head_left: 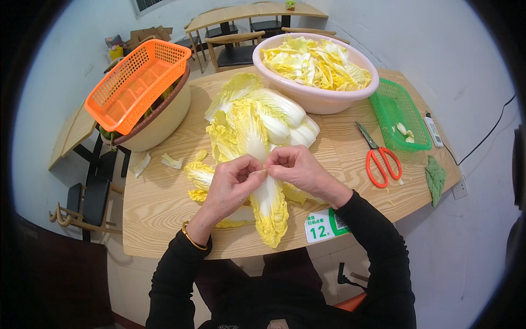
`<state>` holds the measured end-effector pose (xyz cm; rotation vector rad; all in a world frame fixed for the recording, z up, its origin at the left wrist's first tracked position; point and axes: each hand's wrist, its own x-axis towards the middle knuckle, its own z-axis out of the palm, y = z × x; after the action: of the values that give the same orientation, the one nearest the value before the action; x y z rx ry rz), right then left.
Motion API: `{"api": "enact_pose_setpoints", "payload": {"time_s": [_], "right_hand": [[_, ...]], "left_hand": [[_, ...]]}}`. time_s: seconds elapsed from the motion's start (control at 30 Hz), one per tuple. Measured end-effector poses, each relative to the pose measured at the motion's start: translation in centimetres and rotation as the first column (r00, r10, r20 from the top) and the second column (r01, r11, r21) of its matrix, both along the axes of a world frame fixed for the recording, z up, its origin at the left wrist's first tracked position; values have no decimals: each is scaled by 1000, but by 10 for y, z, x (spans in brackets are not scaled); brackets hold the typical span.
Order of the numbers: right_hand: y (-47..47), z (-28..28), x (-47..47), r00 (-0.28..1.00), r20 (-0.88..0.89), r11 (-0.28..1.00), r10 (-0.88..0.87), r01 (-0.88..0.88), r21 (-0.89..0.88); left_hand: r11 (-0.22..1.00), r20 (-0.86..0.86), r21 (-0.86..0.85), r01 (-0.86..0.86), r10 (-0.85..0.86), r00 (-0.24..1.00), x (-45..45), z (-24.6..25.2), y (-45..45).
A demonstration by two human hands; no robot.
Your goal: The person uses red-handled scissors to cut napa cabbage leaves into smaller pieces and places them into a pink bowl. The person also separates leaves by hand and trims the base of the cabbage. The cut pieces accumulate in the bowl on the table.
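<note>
My left hand [235, 184] and my right hand [302, 171] meet at the stem end of a napa cabbage leaf [270, 205]. Both pinch it between thumb and forefinger. The leaf's frilly yellow tip points towards me. Beyond my hands lies a heap of napa cabbage leaves [279, 111], white at the ribs and yellow-green at the edges. More loose yellow leaves [200, 174] rest left of the held one, partly under my left hand. My fingers hide the exact spot they grip.
A pink basin [316, 96] of torn cabbage leaves stands at the back. Right are red-handled scissors [379, 158], a green basket [400, 111], a green cloth [435, 179] and a power strip [433, 130]. An orange basket [139, 88] sits over a cream tub [164, 123]. A printed card [324, 227] lies at the front edge.
</note>
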<state>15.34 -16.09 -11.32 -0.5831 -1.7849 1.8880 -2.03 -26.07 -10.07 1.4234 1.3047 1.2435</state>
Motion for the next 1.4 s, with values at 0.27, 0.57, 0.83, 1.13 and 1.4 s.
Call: {"api": "enact_pose_setpoints", "payload": {"time_s": [0.27, 0.57, 0.83, 1.13, 1.4], "right_hand": [[-2, 3, 0, 1000, 1, 999, -4, 5, -47], [-3, 2, -1, 1000, 11, 998, -21, 21, 55], [-2, 6, 3, 998, -43, 993, 35, -40, -113], [-4, 7, -1, 1000, -13, 999, -4, 3, -47], [-6, 10, 2, 1000, -25, 1000, -8, 8, 3]], "left_hand": [[1000, 42, -11, -10, 10, 999, -3, 2, 1], [995, 112, -32, 89, -85, 990, -8, -3, 5], [990, 286, -31, 136, -121, 951, -10, 1, 3], [997, 302, -6, 76, -71, 951, -9, 1, 6], [993, 288, -68, 92, -68, 955, -6, -3, 4]]}}
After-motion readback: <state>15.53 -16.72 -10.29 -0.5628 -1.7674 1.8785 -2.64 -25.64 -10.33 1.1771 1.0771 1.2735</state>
